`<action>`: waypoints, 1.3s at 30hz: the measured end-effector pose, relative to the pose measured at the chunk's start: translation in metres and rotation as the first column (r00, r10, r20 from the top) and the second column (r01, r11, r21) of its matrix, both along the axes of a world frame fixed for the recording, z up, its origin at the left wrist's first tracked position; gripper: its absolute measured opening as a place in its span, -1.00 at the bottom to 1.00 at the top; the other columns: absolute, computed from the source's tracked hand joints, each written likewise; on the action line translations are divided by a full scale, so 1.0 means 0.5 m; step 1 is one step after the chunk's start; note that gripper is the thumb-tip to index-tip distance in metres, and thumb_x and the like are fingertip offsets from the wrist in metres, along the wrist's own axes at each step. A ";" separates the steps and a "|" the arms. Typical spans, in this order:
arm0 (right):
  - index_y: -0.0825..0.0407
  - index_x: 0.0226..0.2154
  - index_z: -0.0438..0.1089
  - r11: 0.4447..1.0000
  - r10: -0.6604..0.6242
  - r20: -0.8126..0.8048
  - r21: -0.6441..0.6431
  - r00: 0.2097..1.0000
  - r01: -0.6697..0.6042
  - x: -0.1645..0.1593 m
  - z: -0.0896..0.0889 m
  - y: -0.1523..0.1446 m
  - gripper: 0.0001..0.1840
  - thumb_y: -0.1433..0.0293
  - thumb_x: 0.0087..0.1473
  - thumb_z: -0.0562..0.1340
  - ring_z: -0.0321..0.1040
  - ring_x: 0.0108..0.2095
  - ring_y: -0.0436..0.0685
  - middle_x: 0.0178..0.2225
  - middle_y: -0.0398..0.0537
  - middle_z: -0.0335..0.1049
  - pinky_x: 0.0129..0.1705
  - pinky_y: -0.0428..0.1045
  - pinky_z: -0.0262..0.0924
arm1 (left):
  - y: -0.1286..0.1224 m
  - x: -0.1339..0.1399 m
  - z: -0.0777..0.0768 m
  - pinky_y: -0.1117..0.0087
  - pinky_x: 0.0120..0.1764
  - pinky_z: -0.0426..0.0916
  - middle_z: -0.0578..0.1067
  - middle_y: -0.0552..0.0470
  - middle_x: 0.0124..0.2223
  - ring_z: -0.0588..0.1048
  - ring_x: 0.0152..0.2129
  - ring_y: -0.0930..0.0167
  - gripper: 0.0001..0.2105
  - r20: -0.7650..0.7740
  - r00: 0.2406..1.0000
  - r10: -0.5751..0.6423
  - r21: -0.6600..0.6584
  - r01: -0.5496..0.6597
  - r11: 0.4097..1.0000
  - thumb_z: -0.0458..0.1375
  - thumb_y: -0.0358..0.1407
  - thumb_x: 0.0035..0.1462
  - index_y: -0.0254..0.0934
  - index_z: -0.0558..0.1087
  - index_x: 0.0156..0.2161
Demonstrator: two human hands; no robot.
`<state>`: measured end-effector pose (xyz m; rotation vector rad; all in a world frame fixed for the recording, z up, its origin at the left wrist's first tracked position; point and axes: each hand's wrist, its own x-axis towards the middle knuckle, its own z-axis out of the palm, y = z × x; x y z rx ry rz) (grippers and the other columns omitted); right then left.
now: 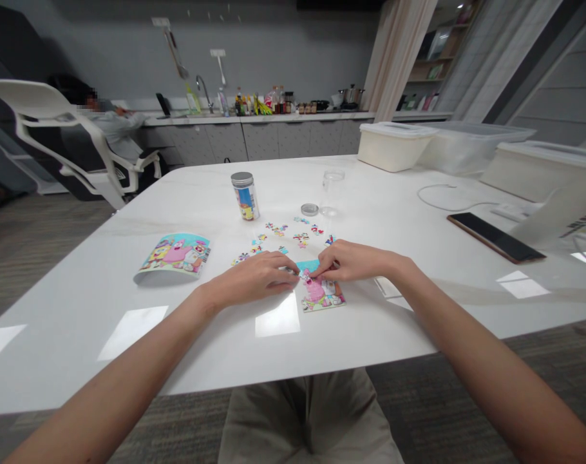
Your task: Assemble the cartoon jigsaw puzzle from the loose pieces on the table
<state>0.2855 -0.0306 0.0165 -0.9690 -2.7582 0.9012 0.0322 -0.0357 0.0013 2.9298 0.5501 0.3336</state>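
A partly assembled jigsaw puzzle [317,293] lies flat near the table's front edge, showing a pink cartoon starfish. My left hand [257,277] rests palm down at its left side, fingers stretched out and fingertips at the upper left edge. From the right, my right hand [351,261] reaches over the top of the puzzle. Its fingers are curled, with a fingertip on the puzzle; anything pinched in them is hidden. Several loose puzzle pieces [301,237] are scattered beyond both hands. A curved picture sheet [177,253] with the same cartoon figures stands bowed to the left.
Behind the pieces are a lidded picture jar [245,196], a metal lid [310,209] and a clear jar [332,193]. A phone [496,237], a white cable [460,207] and plastic bins [394,147] occupy the right side. Someone sits beyond a white chair [56,116].
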 end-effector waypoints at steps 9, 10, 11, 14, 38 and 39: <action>-0.04 -0.23 0.59 1.000 -0.019 -0.006 -0.016 1.000 0.019 0.003 -0.004 0.001 -0.74 0.40 0.10 0.19 0.24 -0.51 -0.03 -0.45 -0.13 0.51 -0.40 -0.08 0.10 | -0.004 0.002 0.007 0.28 -0.09 0.33 0.52 0.00 -0.06 0.45 -0.13 0.35 -0.82 0.033 0.999 -0.002 -0.037 0.003 0.999 0.08 -0.33 0.25 -0.10 0.51 -0.12; -0.05 -0.24 0.59 0.999 -0.028 -0.014 -0.020 1.000 0.028 0.003 -0.004 0.001 -0.75 0.41 0.08 0.20 0.23 -0.51 -0.03 -0.48 -0.13 0.50 -0.41 -0.08 0.09 | -0.004 0.001 0.008 0.28 -0.08 0.33 0.52 0.00 -0.06 0.45 -0.13 0.36 -0.82 0.037 0.999 -0.003 -0.036 0.004 0.999 0.08 -0.34 0.25 -0.10 0.51 -0.12; -0.05 -0.26 0.60 0.999 -0.035 -0.025 -0.025 0.999 0.035 0.002 -0.003 0.000 -0.76 0.41 0.07 0.21 0.23 -0.51 -0.02 -0.49 -0.14 0.49 -0.41 -0.08 0.09 | -0.005 0.001 0.008 0.28 -0.08 0.33 0.52 0.00 -0.06 0.45 -0.13 0.36 -0.82 0.038 0.999 -0.003 -0.031 0.004 1.000 0.08 -0.34 0.25 -0.10 0.50 -0.12; -0.06 -0.26 0.59 0.999 -0.025 -0.056 -0.022 0.998 0.024 -0.001 0.004 -0.003 -0.76 0.42 0.06 0.21 0.26 -0.49 -0.02 -0.45 -0.14 0.51 -0.40 -0.08 0.10 | -0.007 0.001 0.008 0.28 -0.07 0.33 0.52 0.00 -0.06 0.45 -0.14 0.35 -0.82 0.035 0.999 0.001 -0.011 -0.001 1.000 0.10 -0.35 0.23 -0.13 0.49 -0.10; 0.07 -0.25 0.46 0.864 -0.494 0.011 0.111 0.869 0.490 0.101 -0.020 0.058 -0.77 0.46 -0.06 0.26 0.40 -0.29 0.14 -0.24 0.05 0.46 -0.25 0.00 0.28 | 0.091 -0.125 -0.007 0.26 -0.10 0.32 0.44 -0.07 -0.08 0.45 -0.15 0.26 -0.68 -0.108 0.889 0.445 0.037 -0.444 0.895 0.02 -0.06 0.23 -0.23 0.40 -0.08; 0.08 -0.25 0.46 0.865 -0.490 -0.008 0.120 0.872 0.488 0.096 -0.023 0.060 -0.78 0.47 -0.05 0.25 0.40 -0.30 0.13 -0.27 0.04 0.47 -0.25 -0.01 0.28 | 0.090 -0.123 -0.008 0.27 -0.11 0.32 0.44 -0.06 -0.09 0.45 -0.16 0.27 -0.71 -0.104 0.889 0.446 0.038 -0.444 0.895 0.01 -0.09 0.24 -0.22 0.41 -0.10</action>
